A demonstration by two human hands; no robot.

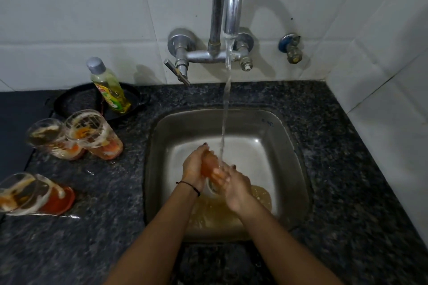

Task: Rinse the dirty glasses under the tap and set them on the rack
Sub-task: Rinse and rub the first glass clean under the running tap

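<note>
Head: left hand (195, 165), right hand (236, 188) grip glass (209, 166) under tap (229, 7).

Back wall: white glazed tiles (69, 18) with thin grey joints.
Side wall: matching white tiles (393, 81), meeting the back wall in a corner at the right.
Surface: dark speckled stone (342, 169), running along both walls.
Sink: square steel basin (289, 143) sunk into the surface.
Wall fitting: small valve with a blue collar (290, 47).
Light: dim, with soft shadows on the back wall.

head view looks steeply down, close over the sink (294, 146).
</note>
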